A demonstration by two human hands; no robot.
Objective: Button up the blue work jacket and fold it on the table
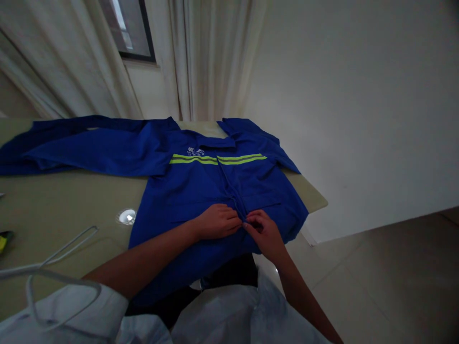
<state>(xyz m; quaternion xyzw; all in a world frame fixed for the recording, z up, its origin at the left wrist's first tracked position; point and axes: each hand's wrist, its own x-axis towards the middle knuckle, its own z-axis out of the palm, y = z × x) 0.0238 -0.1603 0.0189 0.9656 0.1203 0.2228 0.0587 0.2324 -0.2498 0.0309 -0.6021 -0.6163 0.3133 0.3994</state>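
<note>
A blue work jacket (197, 184) with a yellow-green reflective stripe across the chest lies front side up on the table, its sleeves spread to the left and the far right. Both hands meet at the lower part of its front opening. My left hand (220, 220) is closed with its fingertips on the front edge of the cloth. Just beside it, my right hand (263, 231) pinches the same front edge between thumb and finger. The fingers cover whatever fastener may be there. The jacket's hem hangs over the near table edge toward my lap.
The pale table (100, 200) ends at a corner on the right, near a white wall (358, 119). A white cable (64, 253) loops at the left, with a yellow and black object (5, 240) at the edge of view. Curtains (215, 57) hang behind.
</note>
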